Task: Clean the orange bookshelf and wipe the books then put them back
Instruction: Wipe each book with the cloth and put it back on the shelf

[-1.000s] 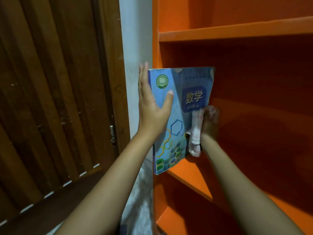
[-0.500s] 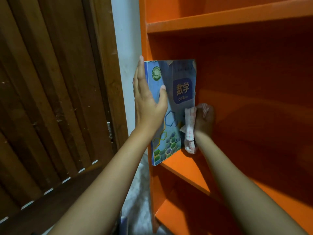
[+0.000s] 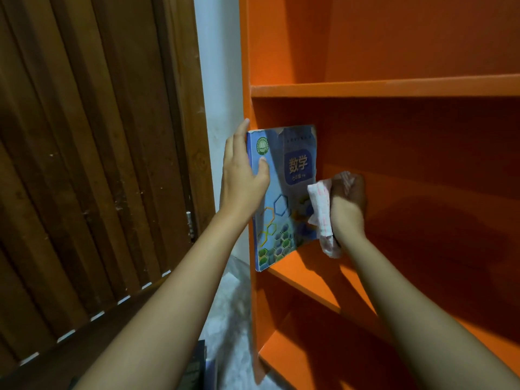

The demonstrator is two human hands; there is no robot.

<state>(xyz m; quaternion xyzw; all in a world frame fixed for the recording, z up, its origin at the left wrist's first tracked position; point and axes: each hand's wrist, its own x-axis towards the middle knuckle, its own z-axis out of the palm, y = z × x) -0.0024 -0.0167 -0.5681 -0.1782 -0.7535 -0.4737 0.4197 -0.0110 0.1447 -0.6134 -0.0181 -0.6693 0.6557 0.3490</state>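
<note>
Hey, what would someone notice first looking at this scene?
The bright orange bookshelf fills the right side. A blue book stands upright at its left end, gripped by the left hand. Beside it, the right hand clutches a pale cloth.

the right hand (image 3: 347, 204) hides the book (image 3: 284, 198) bottom corner; dark books (image 3: 197, 367) are cut off below.

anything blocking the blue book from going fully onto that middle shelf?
Nothing visible does. The blue book stands upright at the left end of the middle shelf, steadied by the left hand. The right hand, inside the compartment, grips the cloth right beside the cover; the rest of the board is bare.
</note>
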